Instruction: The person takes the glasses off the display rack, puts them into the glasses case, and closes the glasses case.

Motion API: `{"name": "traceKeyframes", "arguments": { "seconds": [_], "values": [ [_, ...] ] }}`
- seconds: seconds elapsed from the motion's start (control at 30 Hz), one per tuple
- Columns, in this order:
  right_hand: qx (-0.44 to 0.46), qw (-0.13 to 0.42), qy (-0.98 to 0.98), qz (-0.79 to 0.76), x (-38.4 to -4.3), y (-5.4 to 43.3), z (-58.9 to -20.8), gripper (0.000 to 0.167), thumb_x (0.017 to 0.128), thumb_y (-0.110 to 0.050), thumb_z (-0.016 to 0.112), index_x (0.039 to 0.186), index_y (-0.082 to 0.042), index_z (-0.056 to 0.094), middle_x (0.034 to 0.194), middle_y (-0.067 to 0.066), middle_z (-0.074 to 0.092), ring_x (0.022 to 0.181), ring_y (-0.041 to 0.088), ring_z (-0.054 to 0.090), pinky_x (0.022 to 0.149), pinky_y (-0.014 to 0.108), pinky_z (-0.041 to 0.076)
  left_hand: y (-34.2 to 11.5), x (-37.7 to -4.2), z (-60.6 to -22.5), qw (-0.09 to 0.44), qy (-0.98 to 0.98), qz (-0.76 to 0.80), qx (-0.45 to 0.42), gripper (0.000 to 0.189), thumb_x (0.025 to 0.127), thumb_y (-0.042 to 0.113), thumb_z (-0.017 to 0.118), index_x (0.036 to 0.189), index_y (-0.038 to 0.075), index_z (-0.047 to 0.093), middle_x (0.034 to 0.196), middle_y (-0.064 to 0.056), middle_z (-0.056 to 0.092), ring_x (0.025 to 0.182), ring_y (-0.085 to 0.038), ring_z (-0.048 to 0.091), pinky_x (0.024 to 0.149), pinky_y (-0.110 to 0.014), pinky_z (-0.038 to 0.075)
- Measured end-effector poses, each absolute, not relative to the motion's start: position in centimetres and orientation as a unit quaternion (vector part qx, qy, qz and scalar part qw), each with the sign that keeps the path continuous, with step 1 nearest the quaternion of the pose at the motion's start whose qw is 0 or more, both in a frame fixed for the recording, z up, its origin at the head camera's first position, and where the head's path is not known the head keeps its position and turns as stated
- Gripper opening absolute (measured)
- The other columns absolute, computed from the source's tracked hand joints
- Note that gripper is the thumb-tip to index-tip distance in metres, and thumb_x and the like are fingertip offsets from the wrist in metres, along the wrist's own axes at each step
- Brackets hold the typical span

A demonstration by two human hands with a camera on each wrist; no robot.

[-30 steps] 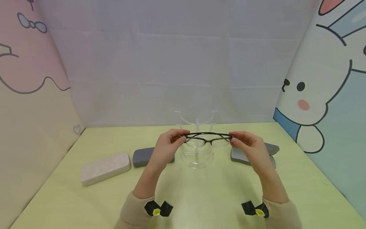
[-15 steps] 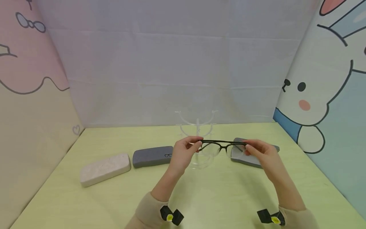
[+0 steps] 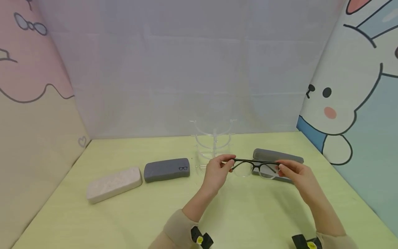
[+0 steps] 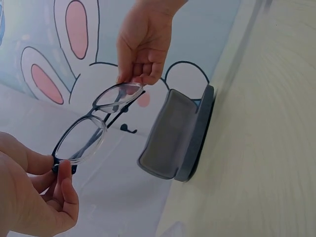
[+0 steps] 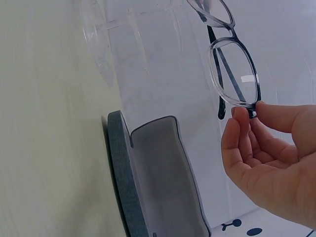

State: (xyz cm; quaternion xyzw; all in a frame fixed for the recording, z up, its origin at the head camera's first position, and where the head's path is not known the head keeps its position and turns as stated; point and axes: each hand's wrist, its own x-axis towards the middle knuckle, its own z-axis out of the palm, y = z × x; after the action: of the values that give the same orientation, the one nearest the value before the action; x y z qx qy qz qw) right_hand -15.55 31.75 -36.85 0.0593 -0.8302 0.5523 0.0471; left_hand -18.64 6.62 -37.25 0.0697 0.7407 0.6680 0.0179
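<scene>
A pair of black-topped eyeglasses (image 3: 255, 166) with clear lower rims is held in the air between both hands, its temples folded behind the lenses. My left hand (image 3: 216, 173) pinches the left end of the frame between thumb and fingers. At the other end, my right hand (image 3: 300, 176) pinches the corner by the hinge, as the right wrist view also shows. Below and behind the glasses lies an opened grey glasses case (image 3: 277, 155), partly covered by them and the right hand in the head view. Its grey lining (image 5: 163, 168) shows in the right wrist view.
A clear plastic display stand (image 3: 214, 138) rises at the middle back, its base partly behind the left hand. Left of it lie a closed blue-grey glasses case (image 3: 167, 169) and a pale case (image 3: 114, 185). A white sheet (image 3: 186, 76) hangs behind the table.
Both hands have carried the eyeglasses right and toward me, from in front of the clear stand to in front of the opened case. The cases and stand have stayed put.
</scene>
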Motion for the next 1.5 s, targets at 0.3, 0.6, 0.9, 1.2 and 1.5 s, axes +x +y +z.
{"name": "traceKeyframes", "arguments": {
  "seconds": [0.3,0.6,0.9,1.2,1.5],
  "values": [
    [0.037,0.043,-0.821,0.568,-15.5,34.2,-37.6,0.016,0.093,-0.017,0.053,0.103,-0.016,0.065,0.084,-0.016,0.062,0.075,0.002,0.061,0.069,0.014,0.048,9.4,-19.9,-38.5,0.035,0.736,0.673,0.058,0.019,0.086,0.012,0.062,0.104,0.010,0.069,0.092,0.001,0.066,0.061,-0.003,0.057,0.042,-0.017,0.027],
    [0.008,0.042,-0.782,0.622,-15.7,35.5,-38.7,0.021,0.092,-0.016,0.053,0.092,-0.034,0.062,0.085,-0.018,0.063,0.076,-0.001,0.060,0.068,0.013,0.048,11.8,-21.5,-39.9,0.040,0.718,0.694,0.032,0.013,0.084,0.010,0.064,0.096,0.007,0.069,0.085,0.000,0.066,0.061,-0.006,0.059,0.057,-0.024,0.047],
    [-0.024,0.056,-0.751,0.657,-16.3,36.5,-39.0,0.020,0.091,-0.016,0.056,0.088,-0.033,0.066,0.081,-0.017,0.064,0.073,-0.002,0.060,0.066,0.011,0.048,13.7,-23.2,-41.1,0.061,0.704,0.707,0.023,0.014,0.085,0.007,0.063,0.097,0.003,0.067,0.085,-0.002,0.066,0.063,-0.008,0.058,0.063,-0.029,0.050],
    [-0.096,0.080,-0.703,0.700,-16.6,37.3,-39.4,0.024,0.087,-0.011,0.060,0.074,-0.029,0.065,0.070,-0.014,0.065,0.065,-0.002,0.062,0.062,0.013,0.050,16.0,-24.6,-42.6,0.058,0.673,0.738,-0.007,0.011,0.081,0.003,0.065,0.091,0.000,0.066,0.082,-0.008,0.068,0.056,-0.007,0.053,0.068,-0.034,0.053],
    [-0.154,0.065,-0.731,0.662,-17.7,37.1,-40.2,0.003,0.086,-0.016,0.062,0.085,-0.019,0.061,0.069,-0.019,0.061,0.066,-0.005,0.061,0.064,0.013,0.051,16.9,-25.6,-43.6,0.031,0.685,0.724,-0.068,0.006,0.076,0.004,0.070,0.081,0.004,0.071,0.075,-0.004,0.068,0.058,-0.006,0.055,0.057,-0.019,0.048]
  ]
}}
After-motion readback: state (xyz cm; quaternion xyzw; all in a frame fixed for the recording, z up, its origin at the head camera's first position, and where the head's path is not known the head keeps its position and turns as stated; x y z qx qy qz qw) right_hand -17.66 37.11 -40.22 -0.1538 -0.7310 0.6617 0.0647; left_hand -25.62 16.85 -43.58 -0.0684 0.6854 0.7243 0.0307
